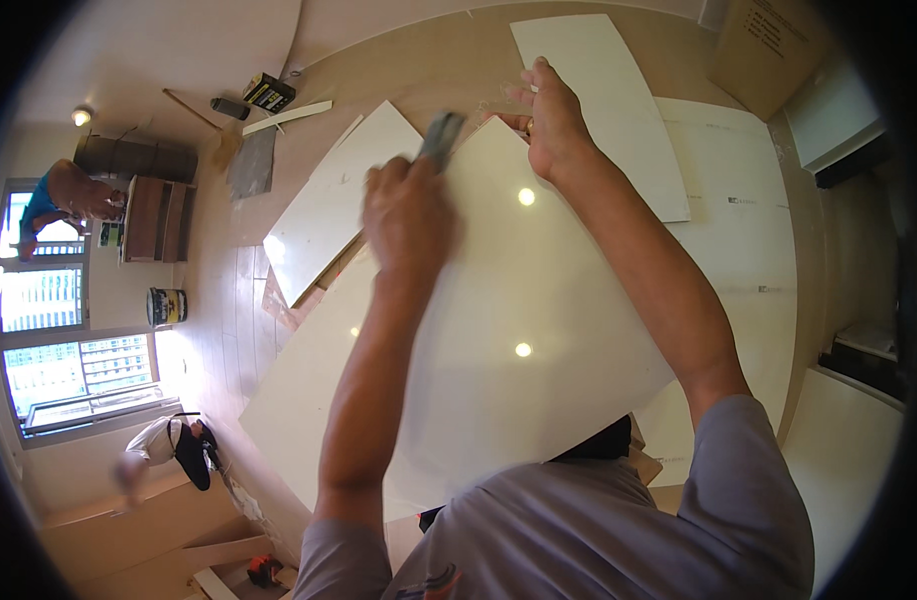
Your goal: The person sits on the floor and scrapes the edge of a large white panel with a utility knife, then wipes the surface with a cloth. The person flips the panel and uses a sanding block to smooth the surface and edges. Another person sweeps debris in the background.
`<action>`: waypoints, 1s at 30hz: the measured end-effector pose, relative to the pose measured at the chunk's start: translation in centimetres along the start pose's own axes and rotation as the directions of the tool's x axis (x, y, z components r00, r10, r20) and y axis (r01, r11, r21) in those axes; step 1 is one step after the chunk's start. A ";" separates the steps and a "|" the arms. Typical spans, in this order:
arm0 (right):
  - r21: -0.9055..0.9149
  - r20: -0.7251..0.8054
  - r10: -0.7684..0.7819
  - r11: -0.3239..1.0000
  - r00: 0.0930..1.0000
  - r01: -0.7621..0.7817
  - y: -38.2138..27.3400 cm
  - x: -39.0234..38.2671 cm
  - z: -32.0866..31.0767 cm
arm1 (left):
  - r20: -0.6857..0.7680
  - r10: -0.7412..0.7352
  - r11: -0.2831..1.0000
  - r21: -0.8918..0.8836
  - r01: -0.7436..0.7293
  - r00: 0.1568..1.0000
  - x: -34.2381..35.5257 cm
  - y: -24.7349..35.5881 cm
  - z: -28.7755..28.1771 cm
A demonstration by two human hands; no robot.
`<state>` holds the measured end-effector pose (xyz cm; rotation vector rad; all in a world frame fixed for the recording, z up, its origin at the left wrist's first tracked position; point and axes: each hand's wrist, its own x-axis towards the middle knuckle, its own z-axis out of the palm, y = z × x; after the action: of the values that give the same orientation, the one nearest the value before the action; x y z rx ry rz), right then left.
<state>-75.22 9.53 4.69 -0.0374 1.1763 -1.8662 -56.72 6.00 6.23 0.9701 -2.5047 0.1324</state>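
A large glossy white panel lies in front of me, with one corner pointing away. My left hand is closed around a dark grey hand tool held over the panel near that far corner. Motion blurs the tool, so its exact kind cannot be made out. At the same corner is my right hand, its fingers apart and partly blurred. One finger reaches the panel's edge; whether it presses there I cannot tell.
More white panels lie beyond and to the right; another panel is at the left. A cardboard box stands far right. Leftward are a bucket, a wooden cabinet and two other people. A red tool lies lower left.
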 end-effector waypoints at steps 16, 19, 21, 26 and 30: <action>0.103 -0.077 0.025 0.995 0.997 -0.017 -0.2 1.0 -0.5 | -0.008 -0.005 0.999 0.039 0.005 1.000 1.3 2.0 1.5; 0.107 -0.147 0.136 0.987 0.980 -0.121 -1.1 0.0 0.1 | 0.032 0.047 0.998 0.046 -0.048 0.998 5.0 5.5 3.6; 0.119 -0.132 0.050 0.992 0.990 -0.034 -0.5 0.6 -0.3 | 0.049 0.037 0.999 0.015 -0.038 0.998 5.2 5.7 3.0; 0.070 -0.136 -0.059 0.995 0.989 0.069 -0.8 -0.2 -1.4 | 0.040 -0.035 0.999 -0.015 0.036 0.999 -0.8 -0.7 -0.3; 0.031 -0.139 -0.042 0.998 0.989 0.047 -0.8 -0.5 -1.4 | -0.012 -0.005 0.999 0.040 0.005 1.000 -1.9 -1.5 0.4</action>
<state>-76.09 10.98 4.73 0.0868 1.2462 -1.9534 -54.69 5.96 4.91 0.9886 -2.4976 0.1863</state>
